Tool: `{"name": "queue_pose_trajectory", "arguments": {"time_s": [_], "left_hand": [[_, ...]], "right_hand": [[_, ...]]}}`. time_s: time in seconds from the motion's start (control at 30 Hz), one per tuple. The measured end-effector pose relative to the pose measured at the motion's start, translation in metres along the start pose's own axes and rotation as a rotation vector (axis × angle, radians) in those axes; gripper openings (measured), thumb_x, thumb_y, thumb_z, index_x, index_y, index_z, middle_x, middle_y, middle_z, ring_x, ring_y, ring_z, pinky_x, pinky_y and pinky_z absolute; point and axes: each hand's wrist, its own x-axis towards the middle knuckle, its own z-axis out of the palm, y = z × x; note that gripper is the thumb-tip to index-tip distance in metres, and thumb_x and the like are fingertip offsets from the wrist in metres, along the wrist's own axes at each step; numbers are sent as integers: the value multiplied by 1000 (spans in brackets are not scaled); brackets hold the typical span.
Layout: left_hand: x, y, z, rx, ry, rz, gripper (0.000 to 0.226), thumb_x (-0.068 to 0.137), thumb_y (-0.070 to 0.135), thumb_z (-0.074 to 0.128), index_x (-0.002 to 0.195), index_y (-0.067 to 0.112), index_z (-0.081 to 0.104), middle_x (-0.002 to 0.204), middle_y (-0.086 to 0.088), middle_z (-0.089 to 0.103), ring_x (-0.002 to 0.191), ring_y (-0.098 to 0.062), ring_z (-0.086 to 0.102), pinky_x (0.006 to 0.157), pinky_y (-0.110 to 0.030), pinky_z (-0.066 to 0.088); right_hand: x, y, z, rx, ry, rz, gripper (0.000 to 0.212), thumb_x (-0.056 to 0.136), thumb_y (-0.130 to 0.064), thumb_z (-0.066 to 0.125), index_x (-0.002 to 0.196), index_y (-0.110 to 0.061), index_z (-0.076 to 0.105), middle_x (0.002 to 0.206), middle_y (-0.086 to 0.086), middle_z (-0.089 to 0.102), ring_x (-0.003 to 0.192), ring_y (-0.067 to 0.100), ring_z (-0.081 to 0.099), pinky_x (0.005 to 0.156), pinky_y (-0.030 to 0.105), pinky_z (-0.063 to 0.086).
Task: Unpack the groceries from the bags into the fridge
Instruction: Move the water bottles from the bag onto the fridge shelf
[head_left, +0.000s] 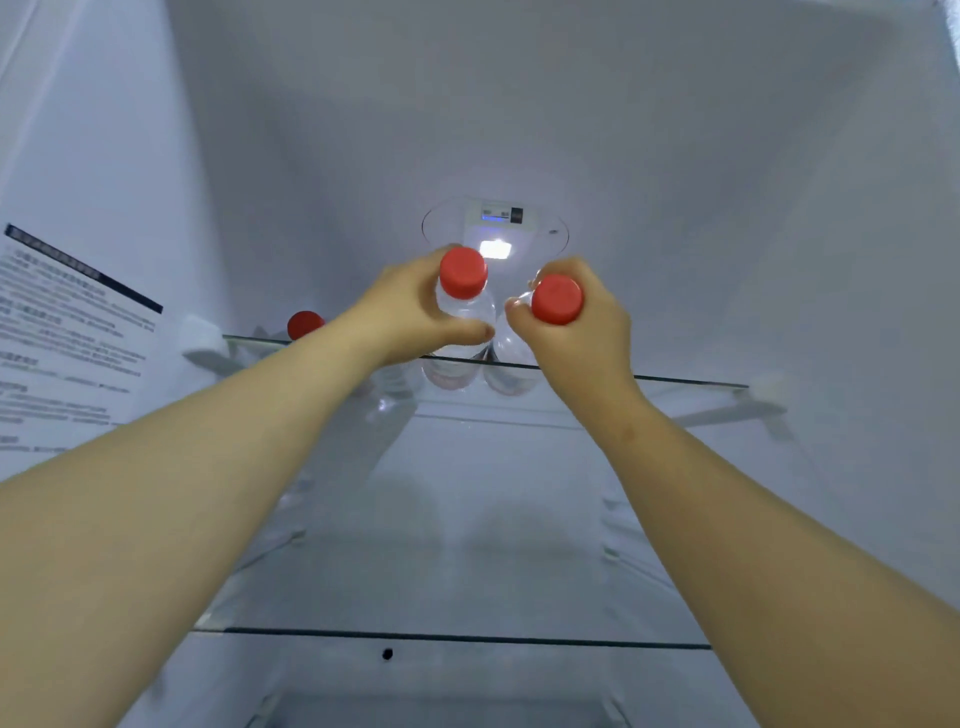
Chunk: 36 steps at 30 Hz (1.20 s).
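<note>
Standing two bottles on the fridge (675, 156) shelf (691, 383).
Left bottle (465, 312) and right bottle (511, 348) side by side at the shelf's front edge; left hand (410, 306) and right hand (587, 332) curled round their necks. Probably full, stiff, slick: best gripped just under the caps.

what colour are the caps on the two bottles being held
Red. Both caps, on the left bottle and the right bottle, show clearly in the head view.

Three red-capped bottles (464, 304) (557, 300) (305, 323); two glass shelves (675, 382) (467, 638); two hands (410, 312) (589, 335); one sticker (62, 338).
</note>
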Motion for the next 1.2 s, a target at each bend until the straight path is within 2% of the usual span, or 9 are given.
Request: {"name": "queue_pose_trajectory", "arguments": {"time_s": [0.13,0.23,0.3,0.43,0.5,0.57,0.73,1.03,1.2], "left_hand": [[6,-5,-2,125,-148,-68,44,72,29,77,111,30,56,109,7,61,101,-17,55,81,-26,44],[8,-7,-5,34,-229,-119,47,74,26,77,115,29,56,111,8,59,105,-15,54,83,-25,42],[8,-8,-11,-68,-309,-183,54,72,27,80,119,30,54,109,12,57,107,-13,52,83,-24,40],[6,-8,-16,-151,-359,-265,68,56,67,62,117,38,55,122,14,53,122,-12,44,102,-33,35],[5,-7,-13,-148,-328,-260,58,73,72,47,118,37,55,129,11,49,127,-15,39,108,-38,29],[6,-7,-9,-99,-273,-249,47,91,60,35,120,29,54,129,4,49,124,-19,41,101,-36,32],[7,0,0,49,-262,-225,53,96,54,28,118,14,53,110,-3,53,99,-21,46,76,-26,36],[24,-3,8,249,-392,-290,38,97,47,32,116,19,50,117,-6,54,108,-27,49,96,-36,37],[34,-4,14,420,-419,-324,33,97,33,32,123,17,46,107,-3,54,94,-25,47,82,-32,35]], "right_hand": [[9,-2,-3,-71,-99,65,21,75,-13,69,86,-23,55,69,-13,53,63,4,49,55,7,39],[12,-4,-6,-147,-223,110,25,75,-13,70,90,-25,54,74,-14,52,65,2,48,51,5,38],[14,-6,-9,-218,-319,148,30,74,-15,71,95,-26,52,81,-12,51,69,3,48,54,14,39],[17,-14,-13,-177,-395,260,26,80,-29,66,100,-18,53,83,-9,52,75,9,50,60,23,42],[19,-16,-14,-179,-402,302,23,84,-31,59,101,-16,54,81,-9,54,80,12,51,68,30,46],[21,-15,-13,-256,-430,315,19,87,-28,52,102,-16,53,83,-6,55,76,13,49,68,32,48],[26,-13,-5,-434,-527,289,15,92,-23,41,101,-17,52,83,-2,51,70,12,46,55,24,39],[44,1,10,-634,-714,350,30,95,-16,39,123,-13,52,83,-3,48,90,20,49,79,29,41],[50,7,19,-686,-788,402,34,93,-10,42,125,-6,53,89,2,53,89,22,54,75,27,45]]}}
